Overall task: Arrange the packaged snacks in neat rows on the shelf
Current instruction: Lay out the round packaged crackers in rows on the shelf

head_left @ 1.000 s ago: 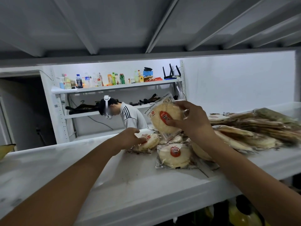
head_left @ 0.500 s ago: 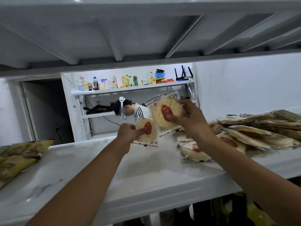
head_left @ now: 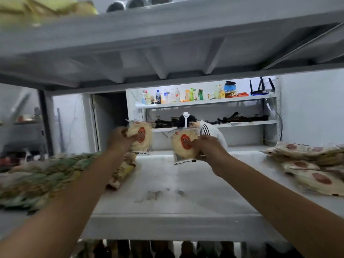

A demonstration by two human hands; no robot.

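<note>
Top left, on the board above, some yellow bags [head_left: 37,8], v blurry. Below them, on the far left of the shelf [head_left: 176,194], a heap of green bags [head_left: 42,177] lies flat, reaching in twd the middle. Just right of the heap the left hand [head_left: 119,138] is raised over the shelf, fingers curled round the left edge of the left pack [head_left: 142,136]: clear wrapper, pale round cake, red oval label facing the cam, roughly upright and looks clear of the board. Btwn the two packs, way in the bg, a person [head_left: 188,121] w/ a white head strap and striped top, bent fwd. Then the right pack [head_left: 183,146], same kind, also upright-ish and off the shelf, pinched at its right side by the right hand [head_left: 206,148], thumb across the front near the label. The two packs are near each other but apart. Behind on a far rack: a row of bottles [head_left: 176,95], then a black router [head_left: 260,88] at its right end. Far right of the shelf, well apart from the right hand, a stack [head_left: 312,170] of the same red-label packs lies flat, overlapping messily.
</note>
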